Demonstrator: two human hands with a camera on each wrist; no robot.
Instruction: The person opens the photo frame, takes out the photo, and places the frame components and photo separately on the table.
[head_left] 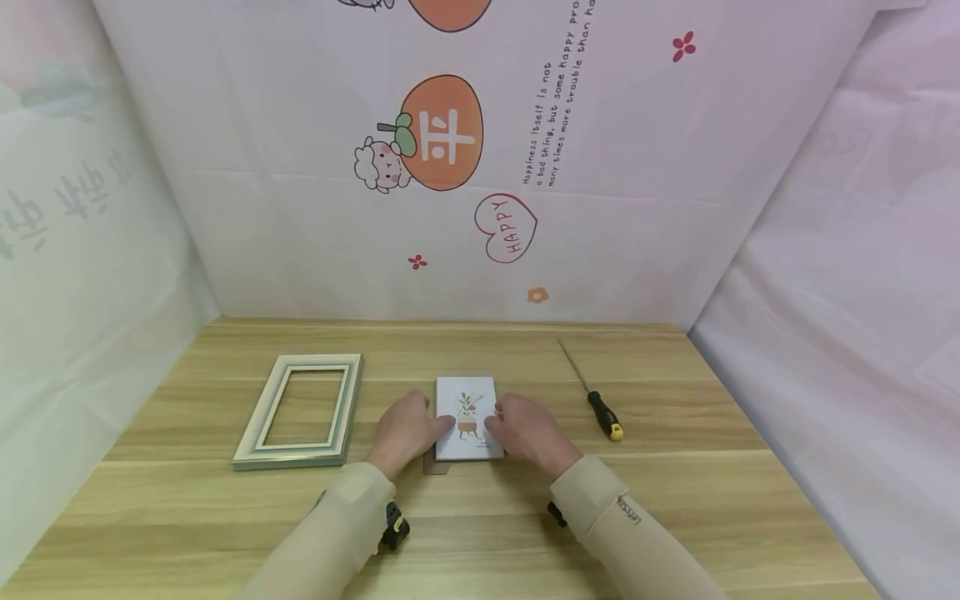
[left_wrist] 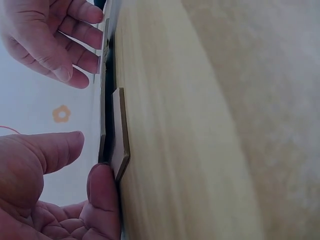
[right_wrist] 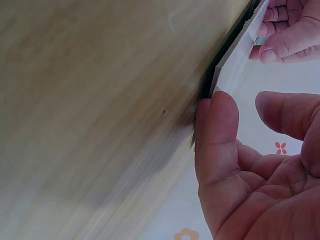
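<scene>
A white picture card (head_left: 466, 404), printed with a potted plant, lies on a thin backing board (left_wrist: 103, 115) in the middle of the table. At its left edge, my left hand (head_left: 405, 429) touches the side with its fingers. My right hand (head_left: 528, 429) does the same at the right edge, one fingertip right at the board's corner in the right wrist view. Both thumbs hover over the card's face, apart from it in the wrist views. Below the board, a flat brown piece (left_wrist: 119, 135) juts out at the lower left.
To the left lies a cream and grey picture frame (head_left: 255, 417), its opening showing the tabletop. A screwdriver (head_left: 602, 412) with a black and yellow handle lies to the right, shaft pointing away. White printed cloth (head_left: 300, 233) hangs behind the wooden table (head_left: 495, 533) and along both sides.
</scene>
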